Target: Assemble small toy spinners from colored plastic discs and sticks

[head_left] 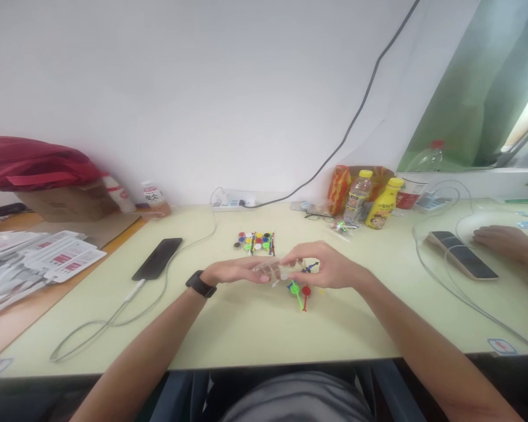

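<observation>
Both my hands meet over the middle of the pale table (pixel 246 328). My left hand (pixel 235 271), with a black watch on the wrist, and my right hand (pixel 323 266) pinch a small clear plastic bag (pixel 276 271) between them. Small coloured plastic sticks with round heads, green and red (pixel 300 291), lie on the table just below my right hand. A dark blue one shows by my right fingers. Behind my hands sits a cluster of small coloured caps and sticks (pixel 255 241).
A black phone (pixel 157 258) on a white cable lies to the left. A power strip (pixel 231 203) sits by the wall. Bottles and snack packs (pixel 369 199) stand at the back right. Another person's hand (pixel 504 240) rests beside a second phone (pixel 462 255). Printed packets (pixel 39 261) pile at far left.
</observation>
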Demonstrator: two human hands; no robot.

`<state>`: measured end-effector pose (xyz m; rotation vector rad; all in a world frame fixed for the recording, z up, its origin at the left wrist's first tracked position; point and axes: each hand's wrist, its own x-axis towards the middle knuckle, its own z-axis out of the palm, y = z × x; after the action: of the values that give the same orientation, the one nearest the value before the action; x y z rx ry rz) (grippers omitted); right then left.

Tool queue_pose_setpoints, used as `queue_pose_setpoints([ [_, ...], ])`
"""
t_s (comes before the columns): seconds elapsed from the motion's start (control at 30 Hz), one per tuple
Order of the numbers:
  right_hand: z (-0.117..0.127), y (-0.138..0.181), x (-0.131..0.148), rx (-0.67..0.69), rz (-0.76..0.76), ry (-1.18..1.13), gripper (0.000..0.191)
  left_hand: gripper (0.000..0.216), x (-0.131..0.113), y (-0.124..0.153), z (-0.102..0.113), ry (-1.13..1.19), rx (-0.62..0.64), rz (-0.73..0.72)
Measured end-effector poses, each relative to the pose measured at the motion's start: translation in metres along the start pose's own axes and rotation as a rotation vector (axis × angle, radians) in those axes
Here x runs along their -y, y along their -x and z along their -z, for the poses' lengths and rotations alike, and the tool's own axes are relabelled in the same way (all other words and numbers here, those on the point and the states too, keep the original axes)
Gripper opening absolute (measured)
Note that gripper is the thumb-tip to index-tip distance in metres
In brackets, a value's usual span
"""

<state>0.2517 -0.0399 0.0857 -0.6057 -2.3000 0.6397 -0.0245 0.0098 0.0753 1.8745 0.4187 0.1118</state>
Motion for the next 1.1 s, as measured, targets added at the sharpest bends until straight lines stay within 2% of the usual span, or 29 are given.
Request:
queue_pose_setpoints([
  [0.17, 0.006, -0.013, 0.012, 0.287, -0.097, -0.13, 0.045, 0.055, 0.004, 0.002, 0.002, 0.051, 0.003, 0.052],
  [0.27, 0.009, -0.025, 0.012, 0.441, -0.097, -0.168, 0.054, 0.056, 0.007, 0.002, 0.002, 0.085, -0.015, 0.04],
  [0.5, 0.006, -0.06, -0.001, 0.646, -0.033, -0.319, 0.036, 0.065, 0.012, 0.002, -0.002, 0.144, -0.051, 0.056],
  [0.57, 0.001, -0.068, -0.003, 0.664, -0.063, -0.374, 0.037, 0.066, 0.012, 0.002, -0.003, 0.163, -0.026, 0.039],
  [0.7, -0.009, -0.075, -0.007, 0.607, -0.087, -0.393, 0.046, 0.07, 0.014, 0.001, -0.003, 0.188, -0.005, 0.018],
  [0.8, -0.01, -0.076, -0.008, 0.679, -0.044, -0.293, 0.045, 0.072, 0.016, 0.002, -0.002, 0.183, -0.03, 0.043],
  [0.87, -0.006, -0.074, -0.008, 0.688, -0.017, -0.246, 0.044, 0.073, 0.017, 0.003, -0.002, 0.181, -0.041, 0.056],
  [1.0, 0.011, -0.068, -0.006, 0.589, 0.025, -0.242, 0.05, 0.07, 0.013, 0.003, -0.002, 0.149, -0.066, 0.038],
  [1.1, 0.027, -0.063, -0.005, 0.676, -0.007, -0.251, 0.056, 0.064, 0.01, 0.003, -0.002, 0.12, -0.079, 0.022],
])
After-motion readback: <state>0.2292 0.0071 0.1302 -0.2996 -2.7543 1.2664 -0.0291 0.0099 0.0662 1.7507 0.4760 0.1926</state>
